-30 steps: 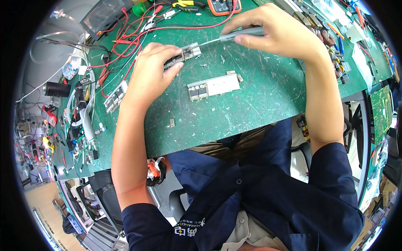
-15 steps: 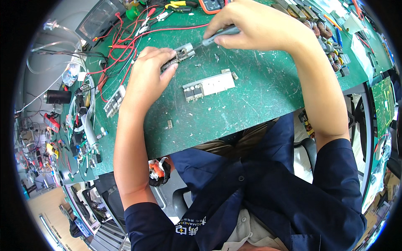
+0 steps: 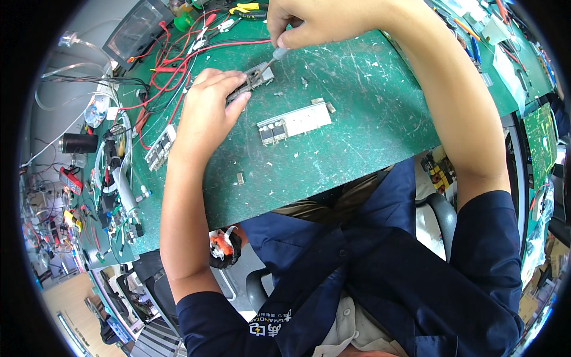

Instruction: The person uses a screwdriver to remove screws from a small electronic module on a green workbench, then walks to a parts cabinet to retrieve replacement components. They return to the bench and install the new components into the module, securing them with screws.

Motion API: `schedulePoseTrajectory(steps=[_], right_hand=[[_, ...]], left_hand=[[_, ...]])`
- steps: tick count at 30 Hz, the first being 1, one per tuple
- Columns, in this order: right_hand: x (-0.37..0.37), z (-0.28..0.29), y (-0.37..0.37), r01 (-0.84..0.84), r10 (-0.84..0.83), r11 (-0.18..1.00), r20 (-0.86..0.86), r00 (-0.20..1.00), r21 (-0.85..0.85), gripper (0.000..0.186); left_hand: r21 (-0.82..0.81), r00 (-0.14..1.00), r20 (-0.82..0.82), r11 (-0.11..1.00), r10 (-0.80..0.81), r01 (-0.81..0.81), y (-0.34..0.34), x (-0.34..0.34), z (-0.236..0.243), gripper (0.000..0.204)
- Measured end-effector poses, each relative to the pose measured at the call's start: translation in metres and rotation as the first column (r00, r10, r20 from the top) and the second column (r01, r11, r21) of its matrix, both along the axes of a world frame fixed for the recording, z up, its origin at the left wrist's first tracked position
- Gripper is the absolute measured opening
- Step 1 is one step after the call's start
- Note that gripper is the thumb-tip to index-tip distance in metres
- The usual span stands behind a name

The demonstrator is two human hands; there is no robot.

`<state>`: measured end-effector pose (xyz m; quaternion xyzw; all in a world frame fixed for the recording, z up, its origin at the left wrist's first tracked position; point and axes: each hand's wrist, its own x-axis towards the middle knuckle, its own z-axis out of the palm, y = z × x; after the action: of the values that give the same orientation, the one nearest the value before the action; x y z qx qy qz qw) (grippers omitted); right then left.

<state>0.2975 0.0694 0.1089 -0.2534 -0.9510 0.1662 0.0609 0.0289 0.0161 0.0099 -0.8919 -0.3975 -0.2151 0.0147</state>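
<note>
My left hand [image 3: 208,110] is closed on a narrow metal heatsink strip with small components [image 3: 258,75], pressing it on the green bench. My right hand [image 3: 303,24] grips a screwdriver with a pale translucent handle [image 3: 279,53]; its shaft slants down onto the held strip. A second strip, silver with black components at one end [image 3: 306,121], lies just in front, beside small loose pieces [image 3: 331,107]. A third strip [image 3: 159,149] lies left of my left forearm.
Red test leads [image 3: 166,68] tangle at the back left, near yellow-handled pliers [image 3: 247,8] and a dark screen [image 3: 135,33]. Cables and a black cylinder [image 3: 77,143] crowd the left. More tools [image 3: 474,47] lie at the right, with a circuit board [image 3: 538,149] past the bench edge.
My right hand has moved left and toward the back with the screwdriver, which is now steeper over the held strip. My left hand has stayed on that strip, shifting slightly.
</note>
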Motion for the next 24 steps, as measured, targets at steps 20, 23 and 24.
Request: schedulePoseTrajectory(steps=[20, 23, 24], right_hand=[[0.038, -0.048, 0.004, 0.046, -0.083, 0.982, -0.2, 0.976, -0.186, 0.027], [0.038, -0.047, 0.005, 0.033, -0.075, 0.979, -0.203, 0.976, -0.201, 0.028], [0.038, -0.047, 0.005, 0.032, -0.076, 0.978, -0.204, 0.976, -0.207, 0.028]], left_hand=[[0.043, 0.996, -0.084, 0.999, 0.011, -0.007, 0.002, 0.012, 0.001, 0.028], [0.031, 0.996, -0.091, 0.999, 0.02, -0.017, 0.001, 0.013, 0.0, 0.028], [0.035, 0.996, -0.091, 0.999, 0.017, -0.014, 0.001, 0.013, -0.001, 0.028]])
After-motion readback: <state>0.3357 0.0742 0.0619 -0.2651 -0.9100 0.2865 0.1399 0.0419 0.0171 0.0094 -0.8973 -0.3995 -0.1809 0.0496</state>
